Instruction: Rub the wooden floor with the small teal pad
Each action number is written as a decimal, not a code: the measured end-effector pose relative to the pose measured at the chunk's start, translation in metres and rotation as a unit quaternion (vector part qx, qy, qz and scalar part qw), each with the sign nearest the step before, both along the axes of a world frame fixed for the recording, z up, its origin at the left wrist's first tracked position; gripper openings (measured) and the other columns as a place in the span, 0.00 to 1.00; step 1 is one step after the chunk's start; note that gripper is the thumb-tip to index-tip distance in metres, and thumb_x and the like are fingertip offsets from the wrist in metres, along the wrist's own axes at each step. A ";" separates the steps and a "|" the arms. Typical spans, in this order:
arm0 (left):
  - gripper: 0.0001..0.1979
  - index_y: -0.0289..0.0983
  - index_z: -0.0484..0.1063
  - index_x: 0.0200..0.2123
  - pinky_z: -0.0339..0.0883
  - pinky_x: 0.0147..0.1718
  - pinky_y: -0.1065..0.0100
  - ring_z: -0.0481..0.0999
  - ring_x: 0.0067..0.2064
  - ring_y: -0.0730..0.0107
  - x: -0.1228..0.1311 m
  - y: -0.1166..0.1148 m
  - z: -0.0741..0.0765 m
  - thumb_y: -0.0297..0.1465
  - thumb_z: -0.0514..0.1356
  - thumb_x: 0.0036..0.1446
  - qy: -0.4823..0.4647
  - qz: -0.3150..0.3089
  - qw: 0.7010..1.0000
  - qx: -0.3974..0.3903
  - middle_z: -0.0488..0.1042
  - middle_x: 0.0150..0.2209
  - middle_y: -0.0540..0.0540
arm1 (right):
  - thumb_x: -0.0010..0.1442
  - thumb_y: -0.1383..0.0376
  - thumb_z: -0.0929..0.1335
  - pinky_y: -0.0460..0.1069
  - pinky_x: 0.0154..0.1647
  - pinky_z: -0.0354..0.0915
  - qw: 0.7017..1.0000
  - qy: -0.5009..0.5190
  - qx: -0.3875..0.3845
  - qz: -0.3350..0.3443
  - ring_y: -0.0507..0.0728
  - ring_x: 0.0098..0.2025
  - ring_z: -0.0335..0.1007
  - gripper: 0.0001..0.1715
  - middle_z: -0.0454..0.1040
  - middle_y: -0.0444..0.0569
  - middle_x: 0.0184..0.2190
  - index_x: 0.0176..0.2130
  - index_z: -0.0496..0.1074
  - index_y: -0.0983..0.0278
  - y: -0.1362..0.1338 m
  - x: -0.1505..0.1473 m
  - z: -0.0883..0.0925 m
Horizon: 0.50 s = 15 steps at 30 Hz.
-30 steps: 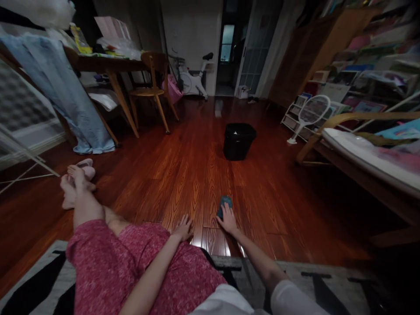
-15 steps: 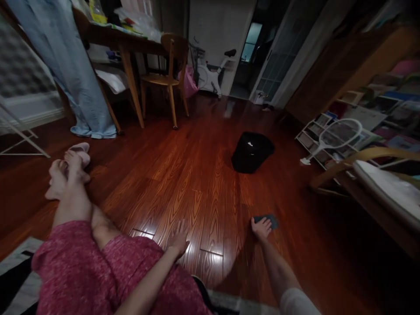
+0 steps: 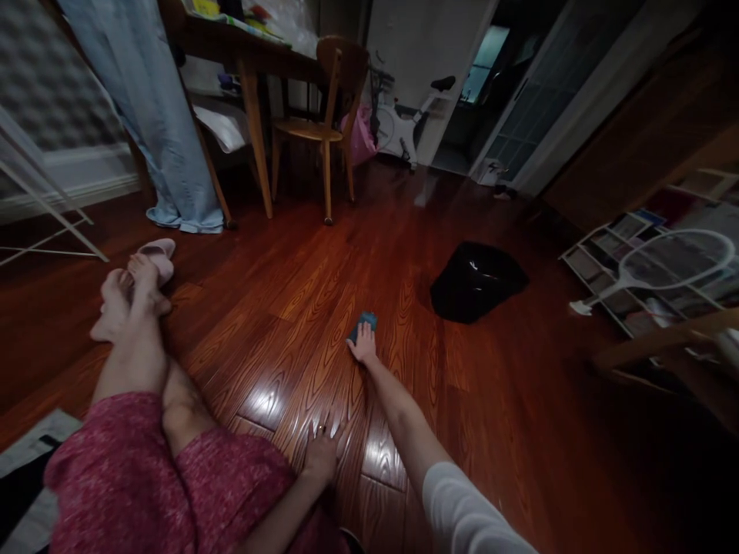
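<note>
Nearest us, on this side of the small blue-green cloth [image 3: 368, 316], we rest our left hand [image 3: 321, 452] on the glossy red-brown wooden floor [image 3: 248, 300], its fingers spread and nothing held. The cloth itself lies on that floor under our right hand [image 3: 364, 345], which is laid flat over its near part with fingers extended rather than curled. Beyond the cloth we see a shiny black bin [image 3: 476, 283] to its right, then a brown wooden chair [image 3: 326, 131] to its left, and farthest a white exercise bike [image 3: 401, 137].
</note>
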<state>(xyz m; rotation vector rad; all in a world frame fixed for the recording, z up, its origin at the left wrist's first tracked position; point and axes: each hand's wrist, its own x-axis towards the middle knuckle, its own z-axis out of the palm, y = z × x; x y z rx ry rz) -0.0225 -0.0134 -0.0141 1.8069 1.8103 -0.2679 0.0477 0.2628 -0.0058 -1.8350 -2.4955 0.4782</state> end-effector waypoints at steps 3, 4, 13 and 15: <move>0.44 0.56 0.35 0.70 0.43 0.66 0.34 0.39 0.73 0.45 0.004 0.000 -0.001 0.32 0.58 0.60 0.024 0.006 1.000 -0.003 0.38 0.74 0.48 | 0.68 0.48 0.62 0.58 0.73 0.33 0.996 0.009 -0.023 0.080 0.60 0.76 0.26 0.46 0.37 0.55 0.75 0.73 0.41 0.62 -0.007 -0.033 -0.001; 0.44 0.56 0.35 0.71 0.43 0.66 0.35 0.40 0.73 0.45 0.005 0.000 0.000 0.32 0.58 0.60 0.032 0.006 0.999 -0.001 0.38 0.74 0.47 | 0.68 0.48 0.61 0.57 0.73 0.33 0.995 0.011 -0.027 0.094 0.59 0.76 0.26 0.45 0.37 0.54 0.75 0.73 0.41 0.60 -0.008 -0.036 -0.001; 0.44 0.53 0.43 0.71 0.50 0.65 0.39 0.51 0.71 0.44 0.006 -0.004 0.025 0.31 0.60 0.56 0.054 -0.002 0.998 0.014 0.43 0.74 0.45 | 0.72 0.51 0.57 0.59 0.72 0.28 0.998 -0.019 -0.048 -0.036 0.59 0.75 0.25 0.41 0.30 0.55 0.76 0.73 0.39 0.64 0.006 0.077 0.011; 0.44 0.52 0.44 0.72 0.49 0.66 0.40 0.49 0.72 0.45 0.006 -0.004 0.026 0.31 0.60 0.55 0.054 -0.005 0.998 0.018 0.44 0.74 0.44 | 0.71 0.50 0.55 0.60 0.72 0.31 0.993 -0.032 -0.051 -0.101 0.60 0.75 0.26 0.41 0.30 0.55 0.76 0.73 0.39 0.63 0.001 0.120 0.013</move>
